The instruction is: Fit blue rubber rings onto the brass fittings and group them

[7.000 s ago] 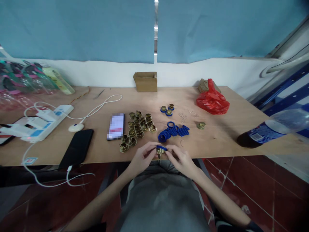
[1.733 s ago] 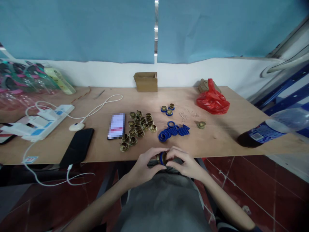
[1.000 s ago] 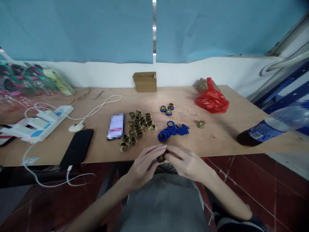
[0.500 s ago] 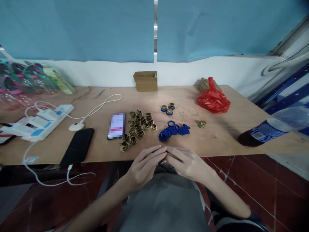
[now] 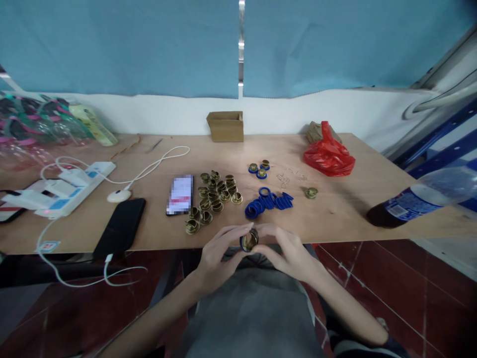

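My left hand (image 5: 219,251) and my right hand (image 5: 285,248) meet at the table's front edge, fingertips pinched from both sides on one brass fitting with a blue ring (image 5: 249,240). Just beyond them on the wooden table (image 5: 335,209) lies a cluster of loose brass fittings (image 5: 214,196). To its right sits a heap of blue rings (image 5: 267,203). Three fittings with blue rings on them (image 5: 259,169) rest farther back, and a single brass fitting (image 5: 310,192) lies to the right.
A phone with a lit screen (image 5: 180,194) and a black phone (image 5: 119,227) lie left of the fittings. A power strip (image 5: 63,191) with white cables is at far left. A small cardboard box (image 5: 225,126), a red plastic bag (image 5: 328,155) and a lying cola bottle (image 5: 417,196) are also here.
My hands had closed flat over the fitting; now the fingers have drawn apart and lifted a little, and the brass fitting with its blue ring shows between the fingertips again.
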{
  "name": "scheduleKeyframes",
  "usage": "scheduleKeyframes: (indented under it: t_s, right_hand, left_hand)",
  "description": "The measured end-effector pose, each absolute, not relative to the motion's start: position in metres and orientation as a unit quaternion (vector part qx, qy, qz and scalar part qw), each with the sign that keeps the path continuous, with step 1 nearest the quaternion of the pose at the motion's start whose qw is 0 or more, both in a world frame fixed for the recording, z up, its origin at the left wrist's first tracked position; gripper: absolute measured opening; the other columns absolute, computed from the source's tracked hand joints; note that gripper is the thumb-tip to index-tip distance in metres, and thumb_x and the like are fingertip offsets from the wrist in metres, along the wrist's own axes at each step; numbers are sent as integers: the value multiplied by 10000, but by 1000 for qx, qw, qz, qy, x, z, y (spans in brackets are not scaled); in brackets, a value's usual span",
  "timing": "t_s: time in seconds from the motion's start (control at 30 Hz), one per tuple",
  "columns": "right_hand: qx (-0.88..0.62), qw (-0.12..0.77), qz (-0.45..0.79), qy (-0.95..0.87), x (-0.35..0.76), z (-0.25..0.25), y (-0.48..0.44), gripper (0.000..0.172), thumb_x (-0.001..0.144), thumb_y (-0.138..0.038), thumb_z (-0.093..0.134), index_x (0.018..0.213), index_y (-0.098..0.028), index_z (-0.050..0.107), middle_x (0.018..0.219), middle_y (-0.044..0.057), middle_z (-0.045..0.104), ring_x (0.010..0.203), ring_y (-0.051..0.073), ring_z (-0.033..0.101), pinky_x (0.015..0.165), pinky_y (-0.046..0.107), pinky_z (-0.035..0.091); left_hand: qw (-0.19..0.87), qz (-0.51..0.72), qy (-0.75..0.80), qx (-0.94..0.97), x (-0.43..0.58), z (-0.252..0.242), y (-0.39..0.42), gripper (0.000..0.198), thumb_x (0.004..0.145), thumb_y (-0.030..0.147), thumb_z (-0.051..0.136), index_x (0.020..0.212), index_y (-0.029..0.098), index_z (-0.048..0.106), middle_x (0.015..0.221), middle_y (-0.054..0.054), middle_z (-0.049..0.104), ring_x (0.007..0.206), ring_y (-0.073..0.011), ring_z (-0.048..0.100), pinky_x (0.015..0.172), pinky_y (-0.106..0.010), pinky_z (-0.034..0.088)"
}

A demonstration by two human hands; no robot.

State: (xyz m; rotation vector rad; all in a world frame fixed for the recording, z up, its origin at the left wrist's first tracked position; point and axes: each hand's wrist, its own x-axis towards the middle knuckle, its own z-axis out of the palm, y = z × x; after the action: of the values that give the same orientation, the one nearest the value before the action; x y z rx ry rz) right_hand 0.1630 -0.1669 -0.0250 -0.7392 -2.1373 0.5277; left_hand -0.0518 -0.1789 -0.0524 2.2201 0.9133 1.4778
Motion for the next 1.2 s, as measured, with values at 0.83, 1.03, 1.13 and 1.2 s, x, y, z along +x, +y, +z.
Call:
scheduleKeyframes:
  t_s: [0.83, 1.03, 1.13, 1.2]
  right_hand:
    - [-380, 452, 251, -767, 128, -53, -178, 77, 1034, -214, 450, 1007, -222, 522, 1090, 102, 549, 1067, 237, 581, 936, 410, 535]
    - [-364, 441, 475, -669, 134, -57, -166, 275, 1059, -439, 425, 949, -212, 534, 982, 58, 544, 942, 199, 575, 856, 321, 516]
    - [-359, 418, 542, -634, 134, -59, -162, 276, 1050, -469, 455, 966, -215, 525, 910, 27, 558, 884, 182, 583, 831, 302, 521]
    - [-383, 435, 511, -635, 135, -57, -162, 238, 1038, -456, 489, 1034, -221, 522, 928, 22, 561, 860, 168, 582, 797, 281, 522]
  left_hand:
    - [110, 510, 384, 762, -48, -60, -171, 430, 881, 147, 735, 1292, 236, 643, 1147, -86, 739, 1040, -223, 709, 916, -387, 602]
    - [189, 516, 403, 732, -47, -63, -171, 389, 840, 224, 796, 1200, 197, 653, 1074, -77, 744, 977, -212, 744, 862, -337, 626]
    - [149, 522, 398, 739, -47, -60, -169, 330, 830, 171, 784, 1144, 187, 683, 1037, -74, 743, 940, -198, 744, 839, -315, 625]
    - [127, 523, 403, 740, -48, -58, -167, 329, 823, 154, 778, 1139, 184, 689, 1011, -68, 740, 901, -186, 743, 807, -296, 625]
